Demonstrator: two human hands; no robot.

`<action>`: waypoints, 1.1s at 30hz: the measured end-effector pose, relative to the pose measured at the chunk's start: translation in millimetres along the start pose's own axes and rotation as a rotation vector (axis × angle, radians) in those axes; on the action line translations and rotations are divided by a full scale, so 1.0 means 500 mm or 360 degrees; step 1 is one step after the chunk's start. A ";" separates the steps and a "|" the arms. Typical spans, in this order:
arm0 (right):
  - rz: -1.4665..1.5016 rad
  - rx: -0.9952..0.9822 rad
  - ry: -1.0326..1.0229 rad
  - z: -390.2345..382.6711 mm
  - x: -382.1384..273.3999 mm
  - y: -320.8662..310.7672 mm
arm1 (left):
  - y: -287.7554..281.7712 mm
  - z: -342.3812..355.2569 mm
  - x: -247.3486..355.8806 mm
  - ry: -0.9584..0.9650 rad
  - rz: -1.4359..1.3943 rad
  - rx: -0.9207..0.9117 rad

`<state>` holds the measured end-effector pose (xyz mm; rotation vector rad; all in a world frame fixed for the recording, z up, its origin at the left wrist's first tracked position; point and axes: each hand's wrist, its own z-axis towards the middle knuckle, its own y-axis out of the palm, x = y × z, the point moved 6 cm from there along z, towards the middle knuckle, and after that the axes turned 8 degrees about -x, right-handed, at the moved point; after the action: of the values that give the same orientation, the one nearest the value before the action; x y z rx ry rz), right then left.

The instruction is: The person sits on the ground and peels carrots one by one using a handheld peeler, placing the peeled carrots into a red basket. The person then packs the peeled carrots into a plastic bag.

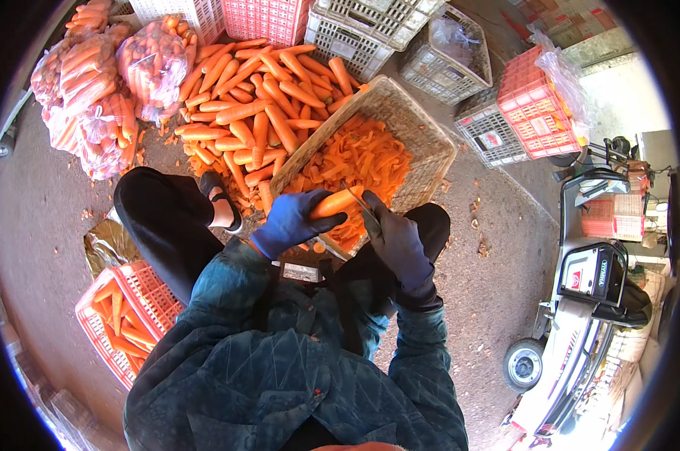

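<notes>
My left hand, in a blue glove, is wrapped round a carrot that tilts up to the right. My right hand, in a dark grey and blue glove, closes on a peeler with a thin metal edge. The peeler sits against the carrot's right end; the glove hides most of its handle. Just below and beyond both hands stands a dirty whitish crate, tilted in the view and partly filled with orange carrot peelings.
A big heap of loose carrots lies beyond the crate's left side. Bagged carrots stand far left. A red basket of carrots is at my left. Stacked crates and a parked cart stand to the right.
</notes>
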<state>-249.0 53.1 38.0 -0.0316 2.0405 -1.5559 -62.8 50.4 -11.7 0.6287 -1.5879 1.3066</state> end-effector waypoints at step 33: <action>0.0497 0.0633 0.0181 0.004 0.146 0.039 | 0.106 0.085 -0.098 -0.0396 -0.2433 0.0151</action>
<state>-303.3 32.2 -10.2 0.5108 1.6807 -1.7547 -101.4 17.7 -78.5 1.6349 -0.7273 0.1201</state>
